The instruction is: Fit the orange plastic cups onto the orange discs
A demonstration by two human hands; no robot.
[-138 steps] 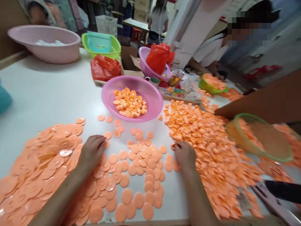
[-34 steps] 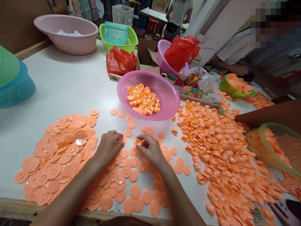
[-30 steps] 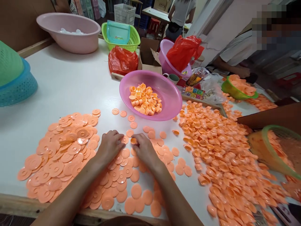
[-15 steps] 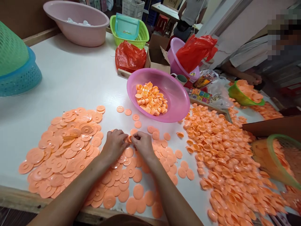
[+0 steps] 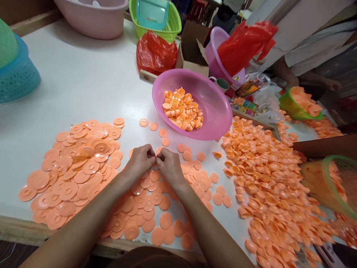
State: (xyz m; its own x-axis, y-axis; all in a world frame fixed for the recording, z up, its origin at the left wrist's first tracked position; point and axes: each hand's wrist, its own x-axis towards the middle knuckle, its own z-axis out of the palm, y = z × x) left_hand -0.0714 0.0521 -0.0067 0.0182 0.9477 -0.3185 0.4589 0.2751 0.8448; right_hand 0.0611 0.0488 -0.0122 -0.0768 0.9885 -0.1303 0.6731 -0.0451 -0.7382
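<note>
My left hand (image 5: 141, 162) and my right hand (image 5: 169, 165) meet fingertip to fingertip over the white table, both closed in a pinch. A small orange plastic piece is between them, almost wholly hidden by the fingers. Beneath and around my forearms lie many flat orange discs (image 5: 141, 203). To the left is a heap of larger orange discs (image 5: 83, 167) with raised rings. Beyond my hands a tilted pink basin (image 5: 216, 111) holds orange plastic pieces (image 5: 184, 111), some cup-like with stems. On the right spreads a big pile of orange cup-shaped pieces (image 5: 264, 178).
A blue basket (image 5: 19, 78) stands at far left, a pale pink tub (image 5: 95, 22) behind. Further back are a green basket (image 5: 174, 22), a red bag (image 5: 156, 54), a cardboard box (image 5: 193, 48) and a mug (image 5: 221, 85). Another person's arm (image 5: 315, 80) shows at upper right.
The orange piece, visible between my fingertips before, is now mostly covered as my hands have closed together. My view has tipped down a little. The other person's hands have moved apart.
</note>
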